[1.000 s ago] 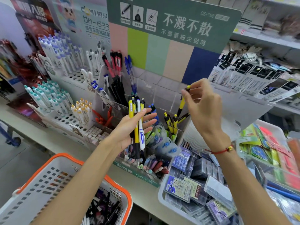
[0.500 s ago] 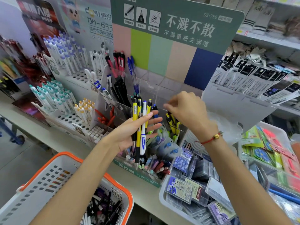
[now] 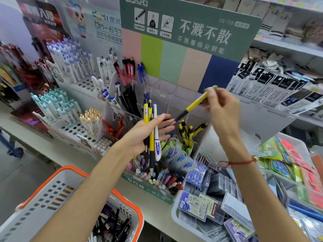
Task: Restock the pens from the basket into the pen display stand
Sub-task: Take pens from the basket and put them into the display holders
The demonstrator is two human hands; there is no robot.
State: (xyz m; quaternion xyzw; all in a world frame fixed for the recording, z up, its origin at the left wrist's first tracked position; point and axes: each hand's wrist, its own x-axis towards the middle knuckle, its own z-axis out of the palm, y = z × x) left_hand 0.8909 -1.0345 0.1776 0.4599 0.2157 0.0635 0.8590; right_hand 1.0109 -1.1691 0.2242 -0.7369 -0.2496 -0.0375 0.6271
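The right hand (image 3: pixel 222 109) pinches a yellow-and-black click pen (image 3: pixel 190 106) slantwise above the clear plastic pen display stand (image 3: pixel 174 102). The left hand (image 3: pixel 145 135) grips a bunch of yellow and white pens (image 3: pixel 151 130), fingers curled. The white, orange-rimmed basket (image 3: pixel 43 198) sits below the bench (image 3: pixel 52 154).

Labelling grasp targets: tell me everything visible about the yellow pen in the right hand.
The yellow pen looks plastic: a yellow barrel, a black grip section and a pointed tip. It is tilted, tip down-left, upper end up-right. The right hand pinches its upper barrel, and the very end pokes out above the fingers. It hangs in the air over the clear display stand. The tip lies near the left hand fingertips; contact cannot be told. Motion blur hides any print.
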